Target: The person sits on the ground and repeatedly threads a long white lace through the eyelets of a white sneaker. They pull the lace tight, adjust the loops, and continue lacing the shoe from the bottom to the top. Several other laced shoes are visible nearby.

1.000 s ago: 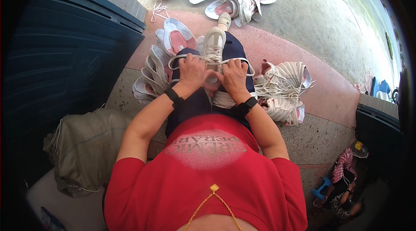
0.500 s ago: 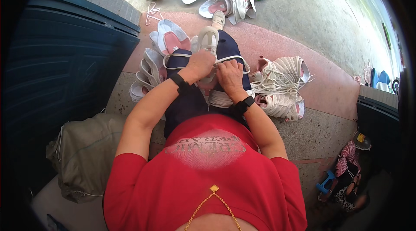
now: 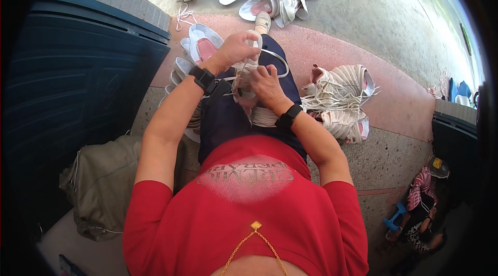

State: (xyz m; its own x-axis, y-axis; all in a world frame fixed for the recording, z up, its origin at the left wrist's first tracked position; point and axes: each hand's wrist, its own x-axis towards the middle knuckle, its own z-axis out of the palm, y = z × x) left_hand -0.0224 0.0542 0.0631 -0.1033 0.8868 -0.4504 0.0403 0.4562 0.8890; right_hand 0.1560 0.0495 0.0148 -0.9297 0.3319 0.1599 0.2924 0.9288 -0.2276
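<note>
A pale beige-white lace-up shoe [image 3: 250, 65] rests on my lap between my knees, its toe pointing away and partly covered by my hands. My left hand [image 3: 234, 49] is raised over the toe end, thumb and fingers pinched on a white shoelace. Nearer to me, my right hand [image 3: 266, 87] lies curled against the right side of the shoe, its fingers closed on it; the fingertips are partly hidden. From the shoe a loop of white lace [image 3: 285, 62] arcs out over my right thigh.
Stacked similar shoes [image 3: 340, 92] lie right of my legs; pink-lined uppers [image 3: 205, 47] lie to the left. Further shoes [image 3: 277, 4] are on the concrete ahead. A dark blue door [image 3: 83, 74] and an olive cloth-covered bundle [image 3: 104, 185] stand left. Sandals [image 3: 419, 234] sit lower right.
My left hand has moved up and away from the shoe's middle, drawing lace with it. The left lace loop is gone from view. My right hand has shifted slightly left and nearer to me.
</note>
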